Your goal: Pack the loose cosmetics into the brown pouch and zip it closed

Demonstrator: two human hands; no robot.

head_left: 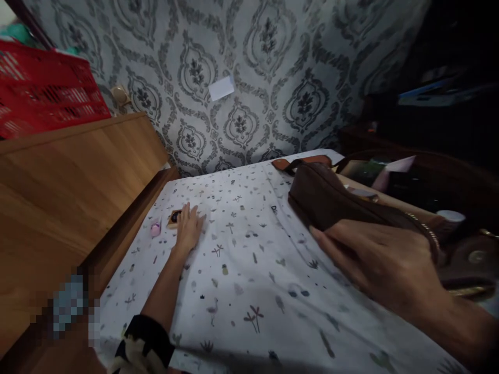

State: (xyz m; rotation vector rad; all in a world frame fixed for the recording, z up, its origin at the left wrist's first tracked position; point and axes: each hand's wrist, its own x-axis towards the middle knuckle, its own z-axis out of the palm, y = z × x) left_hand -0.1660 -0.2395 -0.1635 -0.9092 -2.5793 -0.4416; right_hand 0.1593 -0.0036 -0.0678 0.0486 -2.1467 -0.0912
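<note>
At the left of the white printed cloth, my left hand lies palm down with its fingers stretched out. Its fingertips reach over the edge of a small tan box with a dark round piece in it, partly hidden by the hand. Just left of that sits a small pink item, too blurred to name. On the right, my right hand grips the side of a brown zippered bag, with its thumb low along the near side. An orange-brown strap lies behind the bag.
A wooden cabinet or board borders the cloth on the left, with a red plastic basket on top. Patterned wallpaper rises behind. To the right is a dark area with mixed items, including a white round lid.
</note>
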